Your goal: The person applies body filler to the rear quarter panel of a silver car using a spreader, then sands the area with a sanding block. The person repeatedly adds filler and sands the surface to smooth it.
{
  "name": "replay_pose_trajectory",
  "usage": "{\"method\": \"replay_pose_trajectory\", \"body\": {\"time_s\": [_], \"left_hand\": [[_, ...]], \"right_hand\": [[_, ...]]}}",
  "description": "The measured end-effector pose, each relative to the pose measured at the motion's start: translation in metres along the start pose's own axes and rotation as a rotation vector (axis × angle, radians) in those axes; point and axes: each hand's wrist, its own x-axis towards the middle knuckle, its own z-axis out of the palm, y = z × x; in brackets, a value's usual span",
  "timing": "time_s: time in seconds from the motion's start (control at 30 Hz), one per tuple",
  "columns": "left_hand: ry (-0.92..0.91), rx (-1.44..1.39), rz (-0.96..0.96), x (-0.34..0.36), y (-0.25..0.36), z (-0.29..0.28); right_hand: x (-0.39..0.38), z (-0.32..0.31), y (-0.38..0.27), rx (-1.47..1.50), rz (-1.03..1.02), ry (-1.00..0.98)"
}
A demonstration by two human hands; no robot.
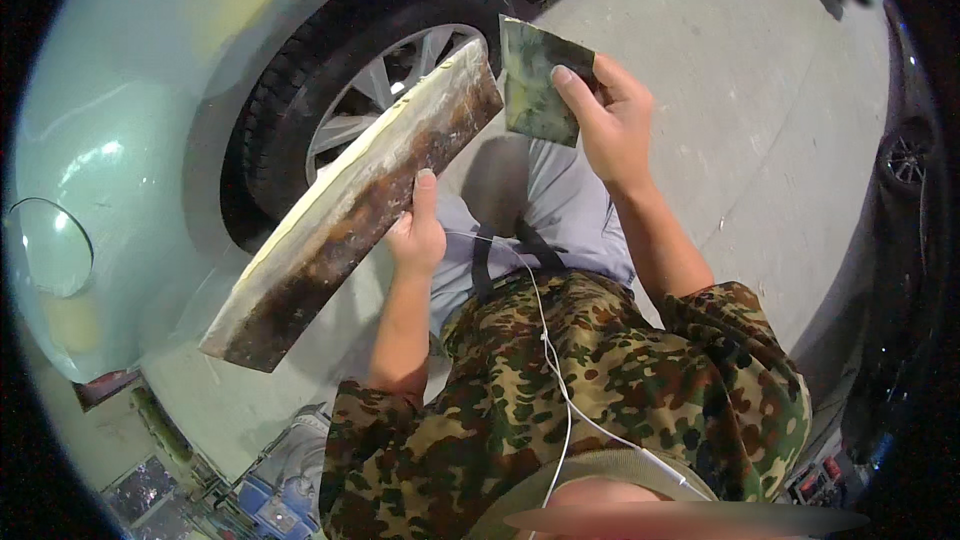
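so the long mixing board [345,230] is being held up on a slant in front of the person, between their body and the car wheel [385,90], with its far end pointing up and to the right. it's looking stiff and flat, and i'm guessing it's light enough for one hand but a bit end-heavy given the length. pale yellow paste [345,157] is running along the long edge facing the car, and i'd be treating that as soft and slippery, so the stained brown side is seeming like the spot to grab.

that's where the left hand [418,230] is gripping, around the middle of that brown edge. the thumb is pressing on the top face and the fingers are mostly hiding underneath.

the right hand [615,125] is pinching a squarish, dark green spreader [535,90] by its right side, thumb lying on the smeared face, fingers curling behind. it's looking thin and light, maybe a little springy, but i can't be telling whether it's metal or plastic. i'd be keeping hold of that right side, away from the pale left edge. the spreader is hovering just beside the board's far end, though i'm not seeing clearly whether they're touching.
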Motion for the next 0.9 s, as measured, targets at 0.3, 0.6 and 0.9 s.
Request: {"method": "replay_pose_trajectory", "body": {"time_s": [0.3,0.6,0.9], "left_hand": [[0.028,-0.078,-0.065,0.003,0.024,0.031],[0.048,0.306,-0.478,-0.012,0.029,0.011],[0.156,0.02,-0.072,-0.032,0.016,-0.055]], "right_hand": [[0.032,-0.007,0.027,0.358,0.287,-0.19],[0.031,-0.012,0.025,0.008,0.206,-0.512],[0.039,0.068,-0.017,0.104,-0.339,-0.047]]}}
